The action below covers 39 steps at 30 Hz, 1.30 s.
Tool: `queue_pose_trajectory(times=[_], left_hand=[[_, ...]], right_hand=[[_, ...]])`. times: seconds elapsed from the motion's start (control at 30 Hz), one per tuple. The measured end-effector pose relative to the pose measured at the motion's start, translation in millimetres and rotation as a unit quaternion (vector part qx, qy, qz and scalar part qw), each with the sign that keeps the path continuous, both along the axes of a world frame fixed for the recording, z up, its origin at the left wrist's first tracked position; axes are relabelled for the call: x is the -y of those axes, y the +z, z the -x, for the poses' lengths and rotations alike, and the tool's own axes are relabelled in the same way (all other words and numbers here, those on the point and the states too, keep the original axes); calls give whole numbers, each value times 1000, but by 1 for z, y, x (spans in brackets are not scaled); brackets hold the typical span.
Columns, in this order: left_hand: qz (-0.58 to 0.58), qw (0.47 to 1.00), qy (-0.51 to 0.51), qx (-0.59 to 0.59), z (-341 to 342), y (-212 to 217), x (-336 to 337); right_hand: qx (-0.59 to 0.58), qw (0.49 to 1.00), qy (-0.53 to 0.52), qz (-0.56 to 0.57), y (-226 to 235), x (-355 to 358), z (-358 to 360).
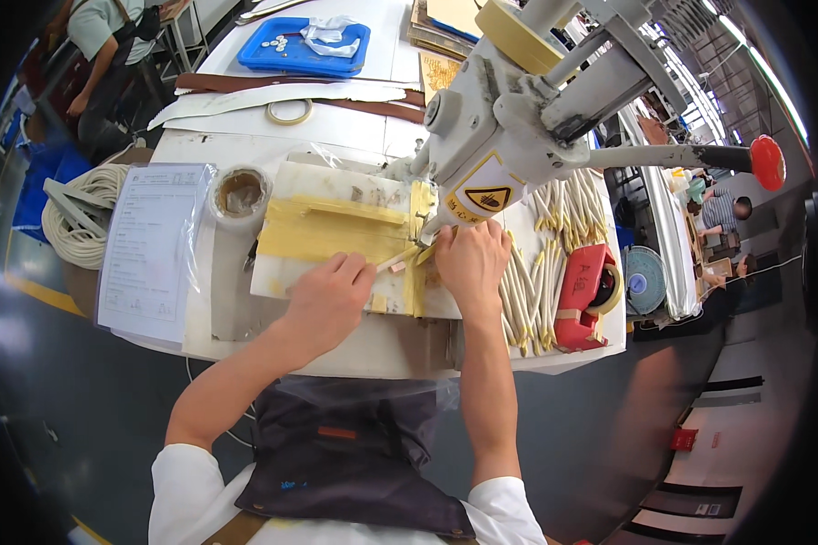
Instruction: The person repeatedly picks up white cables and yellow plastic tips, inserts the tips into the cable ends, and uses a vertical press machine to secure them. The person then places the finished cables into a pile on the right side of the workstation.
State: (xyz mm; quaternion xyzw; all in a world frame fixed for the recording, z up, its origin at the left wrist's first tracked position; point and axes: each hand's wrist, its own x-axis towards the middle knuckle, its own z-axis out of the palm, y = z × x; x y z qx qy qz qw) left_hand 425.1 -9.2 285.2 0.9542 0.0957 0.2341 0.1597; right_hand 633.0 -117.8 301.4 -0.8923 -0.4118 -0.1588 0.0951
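My left hand (329, 300) pinches one end of a thin cream strip (398, 261) that lies on the taped plate (323, 227) of a grey-white sewing machine (500, 136). My right hand (471, 263) rests by the machine's needle, fingers on the other end of the strip. Yellow tape covers much of the plate. A heap of several cream strips (541, 272) lies just right of my right hand.
A red tape dispenser (583, 295) stands at the right table edge. A tape roll (240, 193) and a sleeved paper sheet (150, 245) lie to the left. A blue tray (304, 45) sits at the back. Coiled cord (86, 213) is at far left. People work nearby.
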Motion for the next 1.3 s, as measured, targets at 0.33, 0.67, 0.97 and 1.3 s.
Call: queue_pose_trajectory(times=[0.33,0.67,0.97,1.3], left_hand=[[-23,998,-44,-32,-1,2,-3],[14,999,-34,-14,-2,-2,-6],[46,998,-38,-8,-5,2,-7],[56,998,-33,-26,-5,-1,-9]], right_hand=[[-9,1000,-11,-1,-7,3,-3],[-95,995,-32,-13,7,7,-1],[-74,997,-2,-24,6,9,-7],[-451,542,306,-640,259,40,-53]])
